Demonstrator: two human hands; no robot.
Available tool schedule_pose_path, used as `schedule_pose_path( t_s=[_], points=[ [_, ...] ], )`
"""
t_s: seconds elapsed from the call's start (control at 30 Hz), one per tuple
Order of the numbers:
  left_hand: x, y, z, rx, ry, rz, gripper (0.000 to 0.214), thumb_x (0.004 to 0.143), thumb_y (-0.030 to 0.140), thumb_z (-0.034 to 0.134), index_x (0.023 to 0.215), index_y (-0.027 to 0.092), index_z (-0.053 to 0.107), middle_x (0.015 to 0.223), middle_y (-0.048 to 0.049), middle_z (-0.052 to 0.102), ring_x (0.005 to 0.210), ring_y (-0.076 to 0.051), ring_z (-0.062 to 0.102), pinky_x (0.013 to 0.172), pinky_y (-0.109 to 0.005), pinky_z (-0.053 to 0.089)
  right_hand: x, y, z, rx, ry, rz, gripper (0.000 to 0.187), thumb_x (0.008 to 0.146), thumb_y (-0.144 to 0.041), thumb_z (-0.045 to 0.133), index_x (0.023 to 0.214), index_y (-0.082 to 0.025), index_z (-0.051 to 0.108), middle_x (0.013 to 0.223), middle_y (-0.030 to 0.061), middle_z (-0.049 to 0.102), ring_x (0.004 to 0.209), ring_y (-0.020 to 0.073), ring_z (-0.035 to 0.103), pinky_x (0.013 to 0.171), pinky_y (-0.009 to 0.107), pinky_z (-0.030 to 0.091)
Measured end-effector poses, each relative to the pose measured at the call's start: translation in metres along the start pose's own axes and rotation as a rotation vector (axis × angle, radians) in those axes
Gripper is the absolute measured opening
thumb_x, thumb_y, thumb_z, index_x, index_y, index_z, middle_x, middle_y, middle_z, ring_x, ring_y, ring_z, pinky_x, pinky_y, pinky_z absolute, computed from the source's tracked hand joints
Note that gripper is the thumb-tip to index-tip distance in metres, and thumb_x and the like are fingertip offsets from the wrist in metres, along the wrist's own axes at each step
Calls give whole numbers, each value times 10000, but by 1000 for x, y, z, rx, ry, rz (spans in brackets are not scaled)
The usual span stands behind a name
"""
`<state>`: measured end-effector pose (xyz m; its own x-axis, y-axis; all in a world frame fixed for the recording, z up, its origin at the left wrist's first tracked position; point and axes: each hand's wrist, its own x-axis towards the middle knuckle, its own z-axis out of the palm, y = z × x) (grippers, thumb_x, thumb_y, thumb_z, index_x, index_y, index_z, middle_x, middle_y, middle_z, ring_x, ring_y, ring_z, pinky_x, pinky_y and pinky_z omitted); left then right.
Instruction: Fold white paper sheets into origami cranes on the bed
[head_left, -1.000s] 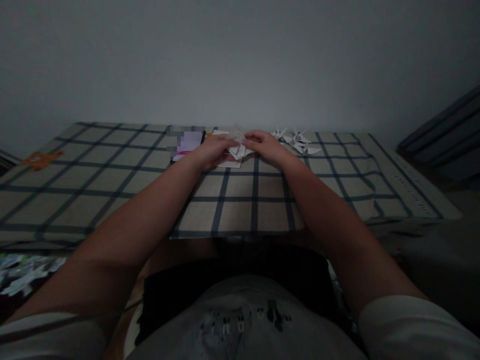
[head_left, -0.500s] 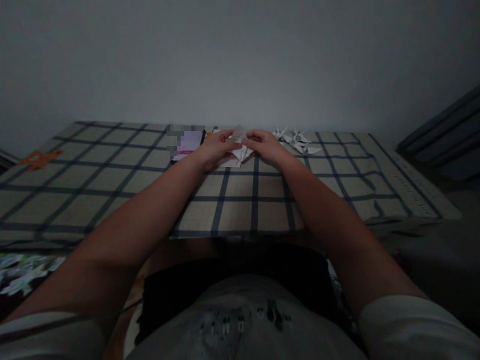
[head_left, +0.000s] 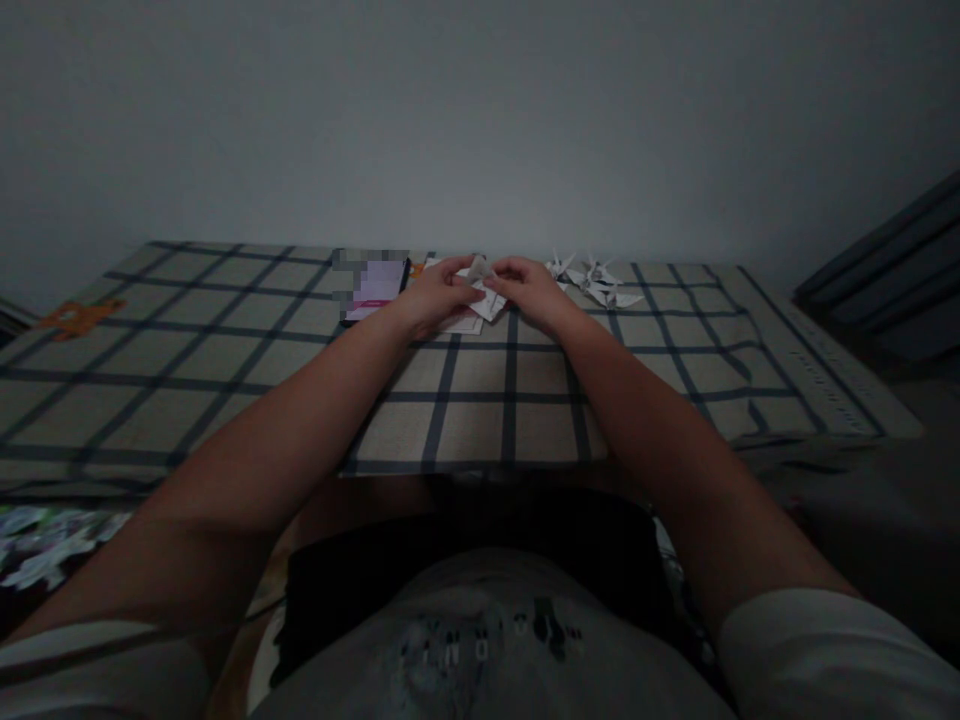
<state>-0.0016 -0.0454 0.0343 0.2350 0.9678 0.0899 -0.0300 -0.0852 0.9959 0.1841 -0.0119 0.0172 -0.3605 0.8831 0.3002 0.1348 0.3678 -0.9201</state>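
A folded piece of white paper (head_left: 490, 304) is pinched between my two hands above the far side of the table. My left hand (head_left: 439, 298) grips its left side, thumb in front and fingers behind. On the right side, my right hand (head_left: 529, 290) closes on it with thumb and fingers. The paper's top flap stands up and bends between the hands. Flat white paper sheets (head_left: 466, 325) lie on the cloth beneath, partly covered by my left hand. Several folded paper cranes (head_left: 600, 280) sit together just right of my right hand.
A phone (head_left: 379, 282) with a lit, partly blurred screen lies left of my left hand. The table has a checked cloth (head_left: 480, 430) and backs onto a pale wall (head_left: 480, 120). An orange patterned piece (head_left: 82, 318) is at the far left.
The upright top flap of the folded paper has come down lower and bends over between my fingers. Both hands stay almost in place, still gripping it.
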Motion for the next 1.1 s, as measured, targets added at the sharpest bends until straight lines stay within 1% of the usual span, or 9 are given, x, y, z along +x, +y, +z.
schedule_pose_path(
  t_s=[0.2,0.3,0.37,0.5,0.63,0.8,0.9,1.0,1.1],
  points=[
    [0,0,2,-38,22,-16,681,692,16,729,1352,145,625,1016,-60,760,874,-151,717,866,-285,563,0,0,0,-33,22,-35,164,875,-316,751,964,-185,707,944,33,726,840,149,643,771,257,533],
    [4,-4,1,-69,27,-20,648,684,22,739,1312,155,645,1053,-68,760,870,-150,719,857,-290,575,0,-1,2,-45,27,-35,158,878,-318,737,964,-189,702,929,32,721,841,155,642,767,265,537],
    [6,-5,-1,-89,15,-23,560,694,49,749,1240,154,675,1055,-71,756,852,-151,719,833,-292,586,0,-1,3,-44,25,-34,143,873,-292,732,967,-189,701,935,33,723,843,155,645,774,268,537],
    [6,-6,-1,-103,-13,-61,416,707,71,752,1111,154,697,972,-60,747,807,-157,719,785,-297,607,1,-2,4,-44,47,-39,112,863,-238,725,958,-184,701,963,40,733,863,155,652,822,279,537],
    [6,-7,-1,-91,-32,-51,415,689,58,763,1084,162,688,951,-48,736,774,-143,708,758,-281,596,1,-4,4,-37,40,-33,108,863,-233,727,957,-183,707,970,44,737,883,162,658,857,294,543],
    [6,-8,-2,-89,-31,-58,500,685,41,762,1159,177,676,959,-43,735,772,-142,703,766,-293,592,0,-5,5,-10,20,-33,109,863,-221,732,963,-183,713,1020,52,746,937,166,672,908,300,542],
    [5,-6,-2,-70,-15,-56,519,688,40,761,1180,181,677,968,-47,734,786,-147,699,778,-298,590,0,-3,5,30,18,-21,159,850,-225,749,996,-186,700,985,37,740,891,153,669,846,278,546],
    [5,-4,-3,-47,48,-35,587,697,44,752,1258,188,660,1038,-57,735,814,-146,698,785,-292,583,-1,-1,4,94,0,15,271,869,-268,746,1122,-202,674,910,11,715,763,130,642,696,247,527],
    [6,-3,-5,-20,85,-24,680,705,44,737,1357,197,622,1085,-65,735,850,-157,706,781,-285,576,-2,0,1,108,-3,42,324,901,-290,725,1209,-227,648,853,-13,685,672,108,600,629,229,505]
  ],
)
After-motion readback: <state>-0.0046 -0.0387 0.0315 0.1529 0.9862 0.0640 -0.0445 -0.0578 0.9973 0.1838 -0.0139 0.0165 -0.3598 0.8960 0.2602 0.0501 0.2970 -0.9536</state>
